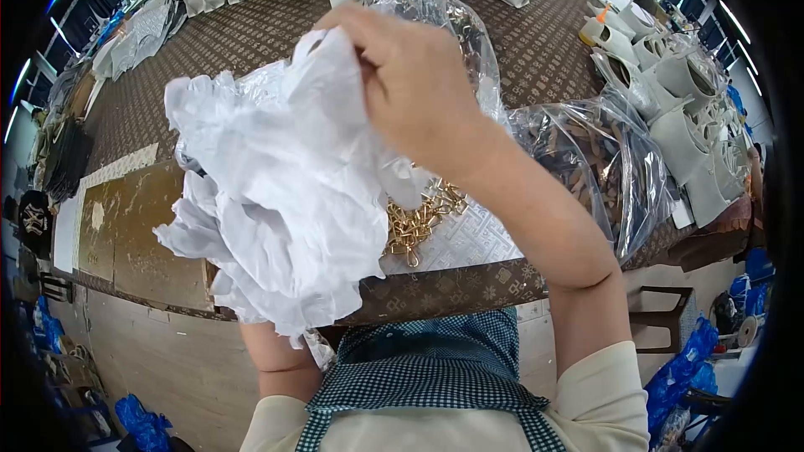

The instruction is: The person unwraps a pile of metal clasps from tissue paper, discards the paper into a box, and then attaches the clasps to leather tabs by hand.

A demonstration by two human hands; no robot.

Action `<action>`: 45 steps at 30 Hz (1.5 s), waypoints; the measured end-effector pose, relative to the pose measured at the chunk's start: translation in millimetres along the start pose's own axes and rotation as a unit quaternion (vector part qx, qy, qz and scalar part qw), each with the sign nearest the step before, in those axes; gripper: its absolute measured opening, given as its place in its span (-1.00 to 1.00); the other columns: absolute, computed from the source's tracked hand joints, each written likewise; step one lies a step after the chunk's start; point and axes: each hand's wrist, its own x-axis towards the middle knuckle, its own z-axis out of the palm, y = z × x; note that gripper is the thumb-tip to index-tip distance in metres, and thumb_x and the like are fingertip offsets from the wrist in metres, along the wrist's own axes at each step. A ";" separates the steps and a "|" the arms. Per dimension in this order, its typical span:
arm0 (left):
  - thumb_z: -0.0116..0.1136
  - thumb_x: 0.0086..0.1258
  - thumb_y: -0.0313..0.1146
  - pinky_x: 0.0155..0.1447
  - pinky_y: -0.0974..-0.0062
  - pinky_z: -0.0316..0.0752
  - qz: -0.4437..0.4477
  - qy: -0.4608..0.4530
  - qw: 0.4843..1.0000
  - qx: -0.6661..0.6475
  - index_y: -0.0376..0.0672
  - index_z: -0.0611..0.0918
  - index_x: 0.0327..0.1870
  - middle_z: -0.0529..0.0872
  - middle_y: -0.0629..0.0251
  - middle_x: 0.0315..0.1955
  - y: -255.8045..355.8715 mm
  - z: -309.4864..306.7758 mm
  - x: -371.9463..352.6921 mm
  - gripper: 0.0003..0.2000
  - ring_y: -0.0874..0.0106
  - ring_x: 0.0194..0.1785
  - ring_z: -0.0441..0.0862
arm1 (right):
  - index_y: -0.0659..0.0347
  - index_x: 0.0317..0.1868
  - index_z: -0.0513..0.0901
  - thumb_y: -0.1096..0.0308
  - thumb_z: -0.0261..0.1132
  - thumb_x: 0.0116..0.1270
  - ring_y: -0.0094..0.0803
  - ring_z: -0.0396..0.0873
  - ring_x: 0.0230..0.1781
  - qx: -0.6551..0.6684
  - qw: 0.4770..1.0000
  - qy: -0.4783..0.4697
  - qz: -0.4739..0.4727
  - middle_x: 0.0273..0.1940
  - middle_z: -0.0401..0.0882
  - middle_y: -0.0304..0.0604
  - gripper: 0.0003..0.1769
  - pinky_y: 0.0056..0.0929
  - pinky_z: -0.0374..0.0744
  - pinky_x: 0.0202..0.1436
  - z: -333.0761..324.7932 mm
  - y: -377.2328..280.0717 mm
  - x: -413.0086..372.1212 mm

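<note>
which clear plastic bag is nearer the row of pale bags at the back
The clear plastic bag just behind the raised right hand. The other clear plastic bag, with brown pieces visible inside, lies farther right and lower in view.

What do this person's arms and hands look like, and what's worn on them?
Short cream sleeves leave both forearms bare. The right hand is ungloved, with no watch or bracelet in sight. The left hand is too covered to describe.
</note>
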 end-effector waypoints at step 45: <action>0.61 0.00 0.04 0.31 0.35 0.45 0.233 -0.032 0.937 0.259 -0.37 0.28 0.40 0.51 0.16 0.24 -8.4 11.4 -18.3 0.03 0.33 0.26 0.53 | 0.20 0.13 0.43 0.52 0.36 0.02 0.14 0.58 -0.05 0.169 0.961 -0.040 0.213 -0.09 0.60 0.12 -0.41 -0.08 0.55 -0.07 116.5 -48.7 -82.6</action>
